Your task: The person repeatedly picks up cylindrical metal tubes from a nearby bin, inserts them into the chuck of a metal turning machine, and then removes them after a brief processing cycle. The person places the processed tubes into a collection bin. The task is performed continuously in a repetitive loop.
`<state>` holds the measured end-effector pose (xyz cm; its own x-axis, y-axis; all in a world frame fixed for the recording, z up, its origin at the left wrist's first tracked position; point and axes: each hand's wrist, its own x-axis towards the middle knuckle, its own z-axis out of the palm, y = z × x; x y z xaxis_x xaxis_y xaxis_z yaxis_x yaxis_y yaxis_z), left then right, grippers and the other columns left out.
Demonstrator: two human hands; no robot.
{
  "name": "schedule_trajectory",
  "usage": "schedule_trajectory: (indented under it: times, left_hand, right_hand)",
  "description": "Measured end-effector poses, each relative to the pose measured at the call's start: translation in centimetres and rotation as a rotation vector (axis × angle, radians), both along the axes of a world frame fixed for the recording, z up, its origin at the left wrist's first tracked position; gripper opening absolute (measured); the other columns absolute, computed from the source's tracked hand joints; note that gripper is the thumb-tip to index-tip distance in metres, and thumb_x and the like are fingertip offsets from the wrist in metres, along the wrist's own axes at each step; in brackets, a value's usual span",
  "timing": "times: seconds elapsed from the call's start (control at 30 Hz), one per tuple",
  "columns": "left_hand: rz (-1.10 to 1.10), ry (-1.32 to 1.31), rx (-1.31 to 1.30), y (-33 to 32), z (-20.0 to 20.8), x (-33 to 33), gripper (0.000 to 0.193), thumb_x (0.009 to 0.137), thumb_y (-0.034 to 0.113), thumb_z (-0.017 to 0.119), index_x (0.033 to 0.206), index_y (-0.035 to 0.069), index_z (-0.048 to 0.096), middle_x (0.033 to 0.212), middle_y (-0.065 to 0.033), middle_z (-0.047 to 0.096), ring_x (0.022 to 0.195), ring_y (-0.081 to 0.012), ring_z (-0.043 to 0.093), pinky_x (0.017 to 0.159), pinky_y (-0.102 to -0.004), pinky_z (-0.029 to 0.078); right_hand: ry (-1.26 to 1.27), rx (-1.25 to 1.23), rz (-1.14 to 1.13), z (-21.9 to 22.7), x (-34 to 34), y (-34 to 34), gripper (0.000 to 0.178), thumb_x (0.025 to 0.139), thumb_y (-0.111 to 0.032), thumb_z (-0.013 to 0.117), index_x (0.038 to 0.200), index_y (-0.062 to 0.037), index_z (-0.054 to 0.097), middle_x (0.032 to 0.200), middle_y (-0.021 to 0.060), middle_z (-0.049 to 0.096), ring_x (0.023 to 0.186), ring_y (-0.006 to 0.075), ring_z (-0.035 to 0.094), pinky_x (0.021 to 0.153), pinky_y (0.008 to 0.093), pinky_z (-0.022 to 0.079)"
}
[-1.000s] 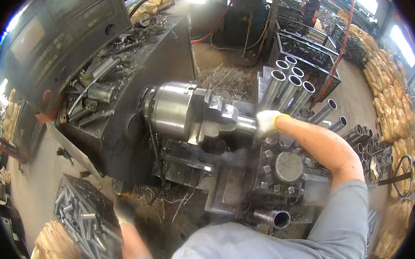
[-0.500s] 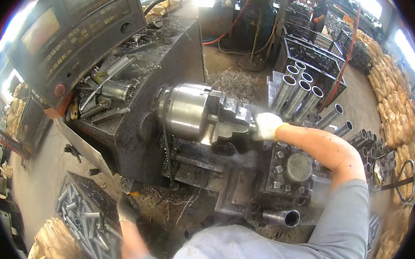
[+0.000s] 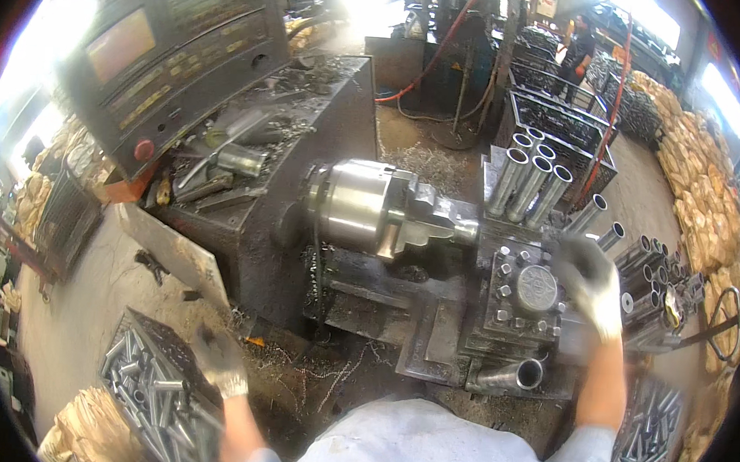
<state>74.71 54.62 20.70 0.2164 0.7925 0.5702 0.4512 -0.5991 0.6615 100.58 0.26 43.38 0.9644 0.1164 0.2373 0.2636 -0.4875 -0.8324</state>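
Right hand (image 3: 591, 279) a grey-white blur

Right side crowded, front open!
The right hand (image 3: 592, 277) is flanked by tool post (image 3: 536, 290) and standing tubes (image 3: 631, 254); along the lathe (image 3: 258, 240)'s front edge, room is left above the floor (image 3: 290, 388).

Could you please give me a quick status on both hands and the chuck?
Left hand near the crate of cut tubes; right hand blurred, beside the tool post. Metal tube end showing at the chuck. Tool post between chuck and right hand.
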Motion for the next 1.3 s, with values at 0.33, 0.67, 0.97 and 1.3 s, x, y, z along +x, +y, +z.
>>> schedule_trajectory:
  times: [0.33,0.67,0.97,1.3]
  left_hand:
    - [-0.15,0.651,0.425,9.4,28.6,24.0,0.081,0.104,0.031,0.058,0.17,0.003,0.02,0.108,-0.0281,0.077,0.097,-0.0421,0.077,0.087,-0.0514,0.059]
    - [-0.603,-0.165,0.784,-6.0,22.9,14.6,0.038,0.098,-0.005,0.066,0.136,-0.003,0.064,0.129,-0.0281,0.072,0.109,-0.0416,0.075,0.09,-0.0438,0.062]
    - [-0.716,1.046,-0.805,-27.4,-4.6,-12.4,0.044,0.098,0.043,0.069,0.133,0.016,0.072,0.125,-0.0183,0.076,0.118,-0.0373,0.073,0.1,-0.0446,0.057]
    - [-0.37,0.721,-0.813,-30.5,-7.7,-33.6,0.051,0.101,0.046,0.063,0.14,0.014,0.066,0.133,-0.0194,0.072,0.124,-0.0396,0.068,0.105,-0.0479,0.055]
  right_hand:
    - [0.039,0.012,-0.38,-10.8,-15.1,-6.4,0.031,0.087,-0.002,0.07,0.118,0.0034,0.075,0.096,0.0054,0.074,0.089,0.0156,0.067,0.084,0.0321,0.055]
    - [0.229,-0.032,-0.262,-13.4,-20.1,-8.8,0.035,0.086,-0.009,0.079,0.119,0.0013,0.076,0.104,0.0109,0.081,0.095,0.0159,0.074,0.089,0.0303,0.059]
    - [0.33,-0.152,0.078,-17.8,-14.6,-6.8,0.075,0.074,-0.022,0.089,0.141,-0.0056,0.061,0.112,0.0187,0.078,0.097,0.0269,0.079,0.085,0.0388,0.061]
    - [0.19,0.119,0.691,-22.3,-22.3,6.4,0.014,0.089,-0.013,0.083,0.094,-0.003,0.074,0.086,0.004,0.077,0.082,0.0111,0.072,0.077,0.0329,0.059]
